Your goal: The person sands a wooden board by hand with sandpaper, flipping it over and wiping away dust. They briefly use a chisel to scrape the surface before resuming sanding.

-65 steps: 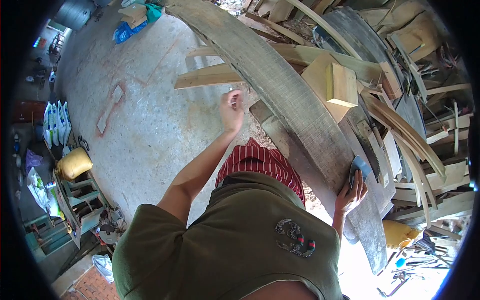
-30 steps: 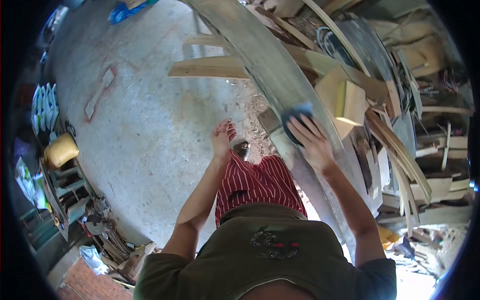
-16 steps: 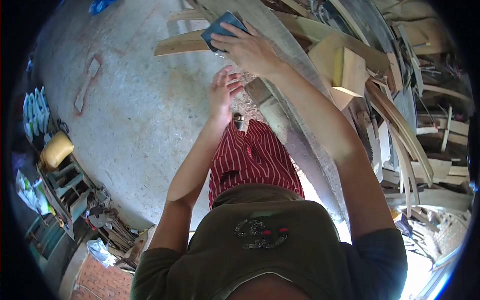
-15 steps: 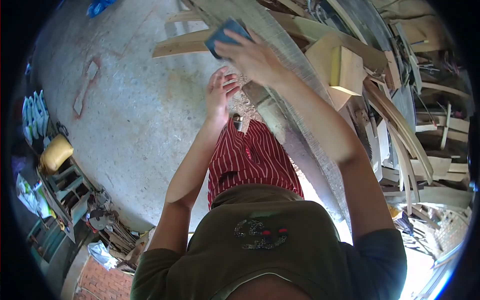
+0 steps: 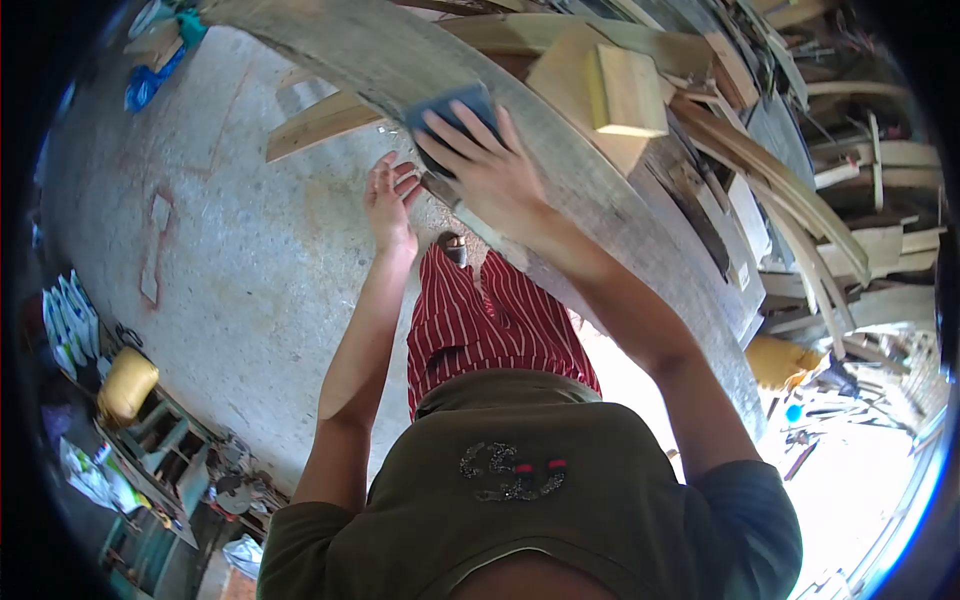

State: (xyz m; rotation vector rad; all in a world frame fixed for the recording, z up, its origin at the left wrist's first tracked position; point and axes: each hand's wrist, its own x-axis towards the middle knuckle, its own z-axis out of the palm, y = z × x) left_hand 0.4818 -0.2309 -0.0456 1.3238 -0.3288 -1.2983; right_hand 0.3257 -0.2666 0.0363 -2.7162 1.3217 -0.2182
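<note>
A long, pale, worn wooden plank (image 5: 590,185) runs diagonally from the upper left to the lower right in front of me. My right hand (image 5: 490,170) lies with fingers spread over a dark blue rectangular block (image 5: 450,112), gripping it against the plank's face near its left edge. The block's underside is hidden. To the left, my left hand (image 5: 390,195) hovers just off the plank's edge, empty, with its fingers apart and slightly curled.
A squared wooden block (image 5: 630,92) rests on boards beyond the plank. Stacked timber strips (image 5: 780,200) fill the right side. A wood piece (image 5: 325,125) juts out at the left over the concrete floor (image 5: 230,220). A yellow container (image 5: 128,385) stands at lower left.
The view has shifted. My right hand has slid the blue block along the plank, closer to my body and rightward of my left hand. My left hand stays open beside the plank.
</note>
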